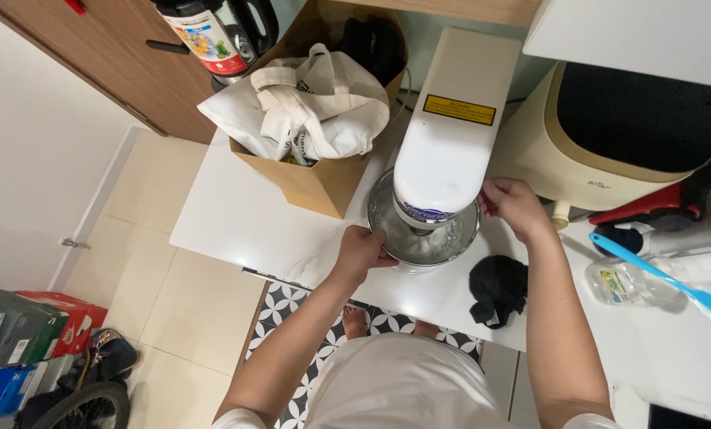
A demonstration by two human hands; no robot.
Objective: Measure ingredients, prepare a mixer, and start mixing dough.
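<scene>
A white stand mixer (pixel 454 119) stands on the white counter (pixel 244 214), its head lowered over a steel bowl (pixel 387 222). My left hand (pixel 362 250) grips the bowl's near-left rim. My right hand (pixel 512 205) holds the bowl's right side, next to the mixer head. Part of the bowl's inside is hidden under the mixer head.
A brown cardboard box (pixel 319 183) with a white cloth bag (pixel 308 107) stands left of the mixer. A black cloth (pixel 498 287) lies on the counter at right. Further right are a blue spatula (pixel 661 278), a clear container (pixel 621 284) and a cream appliance (pixel 609 135).
</scene>
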